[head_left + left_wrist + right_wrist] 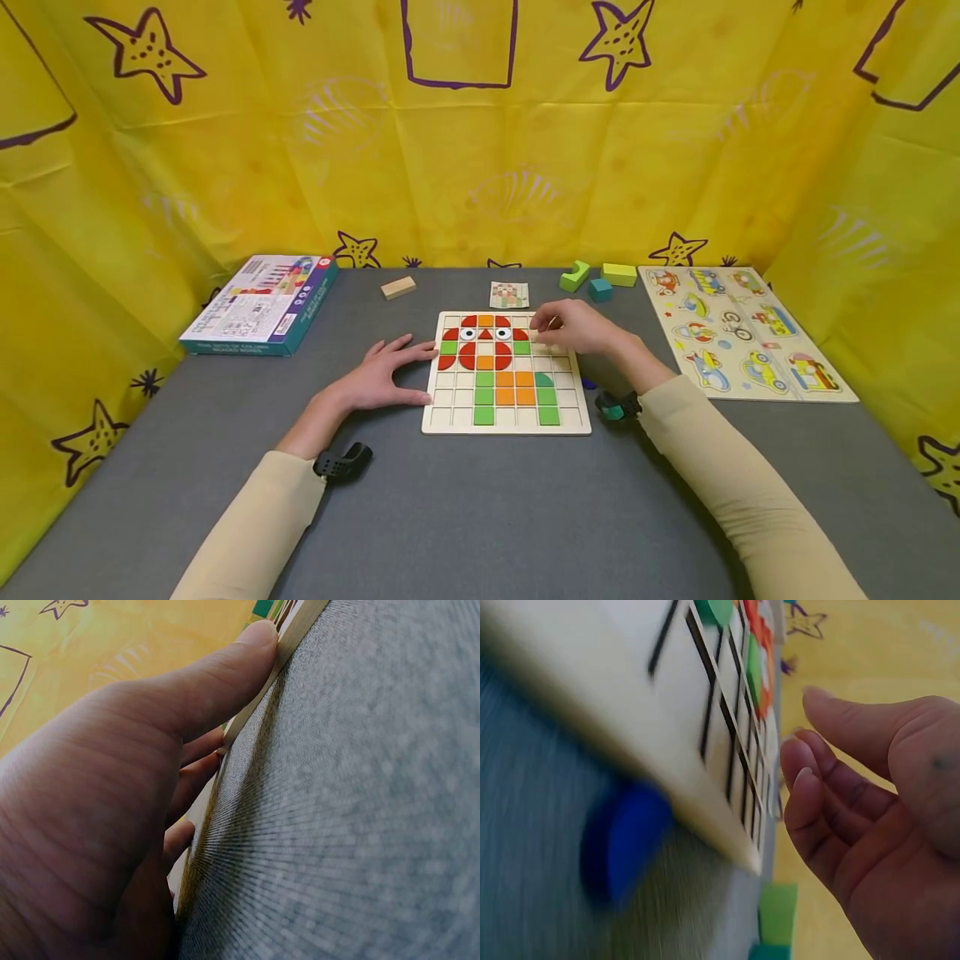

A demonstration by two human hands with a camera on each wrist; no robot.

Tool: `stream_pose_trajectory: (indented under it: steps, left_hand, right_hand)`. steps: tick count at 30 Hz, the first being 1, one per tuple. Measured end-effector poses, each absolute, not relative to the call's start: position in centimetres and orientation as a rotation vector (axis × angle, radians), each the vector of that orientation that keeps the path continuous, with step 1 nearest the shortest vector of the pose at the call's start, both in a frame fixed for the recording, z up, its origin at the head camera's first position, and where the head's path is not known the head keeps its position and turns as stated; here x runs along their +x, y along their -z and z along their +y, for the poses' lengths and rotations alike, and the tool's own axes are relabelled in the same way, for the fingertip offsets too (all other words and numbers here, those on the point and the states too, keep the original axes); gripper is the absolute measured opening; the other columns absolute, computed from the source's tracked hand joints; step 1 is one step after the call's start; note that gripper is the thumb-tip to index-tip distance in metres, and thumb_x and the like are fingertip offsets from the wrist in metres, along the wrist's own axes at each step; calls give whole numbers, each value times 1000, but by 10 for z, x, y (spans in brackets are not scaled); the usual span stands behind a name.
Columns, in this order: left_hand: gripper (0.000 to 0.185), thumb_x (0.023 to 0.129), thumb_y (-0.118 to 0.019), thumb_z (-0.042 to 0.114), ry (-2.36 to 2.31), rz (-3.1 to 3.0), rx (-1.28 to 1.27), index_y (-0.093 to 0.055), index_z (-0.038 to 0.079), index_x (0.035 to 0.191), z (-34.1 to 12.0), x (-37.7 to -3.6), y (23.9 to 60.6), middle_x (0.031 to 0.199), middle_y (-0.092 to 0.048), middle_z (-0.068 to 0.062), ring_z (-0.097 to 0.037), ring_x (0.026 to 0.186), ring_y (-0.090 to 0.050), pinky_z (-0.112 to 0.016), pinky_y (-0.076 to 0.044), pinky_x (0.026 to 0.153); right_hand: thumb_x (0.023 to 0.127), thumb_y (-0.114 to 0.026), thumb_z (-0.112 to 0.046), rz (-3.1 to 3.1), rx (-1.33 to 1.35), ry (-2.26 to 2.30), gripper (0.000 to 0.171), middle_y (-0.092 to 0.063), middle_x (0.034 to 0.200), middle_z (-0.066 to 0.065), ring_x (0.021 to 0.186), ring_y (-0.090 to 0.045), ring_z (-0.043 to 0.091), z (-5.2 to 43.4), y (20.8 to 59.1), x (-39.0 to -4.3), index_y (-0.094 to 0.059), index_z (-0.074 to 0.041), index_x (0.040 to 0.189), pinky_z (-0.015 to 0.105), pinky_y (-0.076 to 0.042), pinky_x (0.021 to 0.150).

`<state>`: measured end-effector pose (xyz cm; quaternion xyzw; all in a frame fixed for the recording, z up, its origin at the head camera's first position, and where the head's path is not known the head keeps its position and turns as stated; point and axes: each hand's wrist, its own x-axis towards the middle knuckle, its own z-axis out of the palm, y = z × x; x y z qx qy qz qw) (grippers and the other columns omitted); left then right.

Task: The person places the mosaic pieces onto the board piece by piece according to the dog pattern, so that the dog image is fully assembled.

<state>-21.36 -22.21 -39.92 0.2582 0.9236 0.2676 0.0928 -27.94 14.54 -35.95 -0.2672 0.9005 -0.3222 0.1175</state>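
Observation:
A wooden grid board (453, 419) carries red, orange, green and white tiles, among them two round eye tiles. My left hand (384, 377) has its fingers spread, with fingertips and thumb at the board's left edge; in the left wrist view the thumb (217, 679) lies along that edge. Above the upper right part of the board is my right hand (573, 325). Its fingers are loosely bent, and the right wrist view shows nothing between thumb and fingertips. A blue piece (626, 840) lies on the table beside the board's right edge.
Behind the board lies a small picture card (509, 295). A wooden block (398, 287) and a game box (262, 304) are to the left. Light green blocks (618, 275), a teal block (600, 290) and a picture puzzle board (742, 333) lie to the right.

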Motion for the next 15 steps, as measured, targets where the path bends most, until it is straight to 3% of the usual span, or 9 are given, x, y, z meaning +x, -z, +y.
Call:
stream_pose_trajectory:
  steps: [15]
  left_hand:
    - [81, 83, -79, 52, -789, 2750, 749, -50, 18, 151, -221, -214, 400, 161, -36, -1, -36, 152, -12, -61, 2, 117]
  right_hand:
    - [95, -72, -10, 2754, -662, 896, 21, -69, 99, 5, 90, -63, 23, 251, 353, -247, -69, 1, 112, 43, -51, 84]
